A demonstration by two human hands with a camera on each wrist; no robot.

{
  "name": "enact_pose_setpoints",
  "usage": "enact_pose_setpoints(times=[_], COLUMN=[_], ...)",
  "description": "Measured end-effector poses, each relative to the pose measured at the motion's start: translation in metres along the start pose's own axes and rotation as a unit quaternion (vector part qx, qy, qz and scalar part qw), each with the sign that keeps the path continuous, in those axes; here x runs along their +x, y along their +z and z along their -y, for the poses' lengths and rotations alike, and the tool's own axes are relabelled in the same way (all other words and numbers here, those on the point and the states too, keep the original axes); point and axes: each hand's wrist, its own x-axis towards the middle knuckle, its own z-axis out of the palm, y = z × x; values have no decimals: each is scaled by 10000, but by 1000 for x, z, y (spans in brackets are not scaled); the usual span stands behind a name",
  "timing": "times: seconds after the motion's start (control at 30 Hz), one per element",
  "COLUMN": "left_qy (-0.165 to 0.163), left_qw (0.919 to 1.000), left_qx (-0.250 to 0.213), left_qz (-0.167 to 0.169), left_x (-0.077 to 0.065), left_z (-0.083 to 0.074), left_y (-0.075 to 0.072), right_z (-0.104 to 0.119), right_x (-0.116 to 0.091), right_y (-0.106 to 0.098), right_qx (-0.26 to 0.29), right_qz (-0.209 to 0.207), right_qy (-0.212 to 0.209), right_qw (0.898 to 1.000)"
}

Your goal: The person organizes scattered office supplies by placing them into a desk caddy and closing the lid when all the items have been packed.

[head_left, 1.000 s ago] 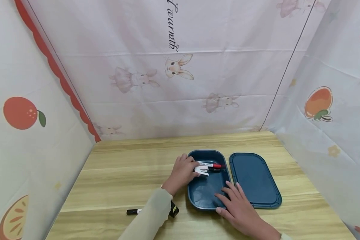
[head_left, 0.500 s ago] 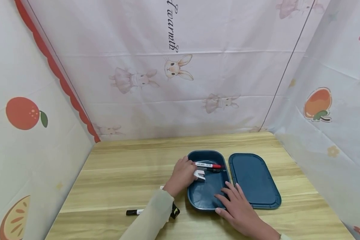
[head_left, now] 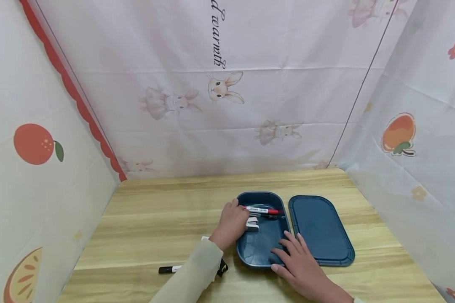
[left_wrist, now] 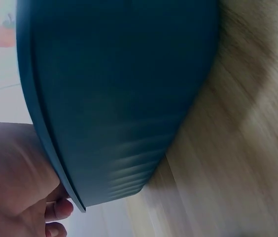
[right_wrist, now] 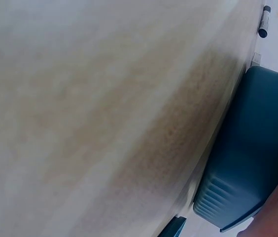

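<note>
My left hand reaches over the left rim of a dark blue plastic box. Its curled fingers are at a small white stapler inside the box, whose rear end they cover. Beyond the stapler lie a white marker with a red cap and a black pen. My right hand rests with spread fingers over the box's near right corner. The left wrist view shows the box's outer wall, with the fingertips out of sight; the right wrist view also shows the box from outside.
A matching blue lid lies flat to the right of the box. A black-capped marker and a black object lie on the wooden table, partly behind the left sleeve. Printed cloth walls enclose the table.
The stapler has turned and come down flatter inside the box, with the left hand drawing slightly towards the near left. The right hand stays on the corner. The view has shifted slightly.
</note>
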Motion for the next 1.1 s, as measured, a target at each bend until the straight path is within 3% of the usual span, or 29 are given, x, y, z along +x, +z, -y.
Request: enact_pose_setpoints(times=[0.6, 0.83, 1.0, 1.1], left_qy=[110, 158, 205, 168], left_qw=[9977, 9989, 9973, 9969], left_qx=[671, 299, 49, -154], left_qz=[46, -319, -705, -754], left_x=[-5, -7, -10, -12], left_z=[-2, -1, -2, -2], left_y=[-2, 1, 4, 4], right_z=[-1, -1, 0, 0], right_x=[1, 0, -1, -1], right_y=[1, 1, 2, 3], right_qx=[-12, 23, 66, 42], right_qz=[73, 66, -155, -277], right_qy=[86, 106, -33, -138], right_qw=[9999, 9999, 9999, 9995])
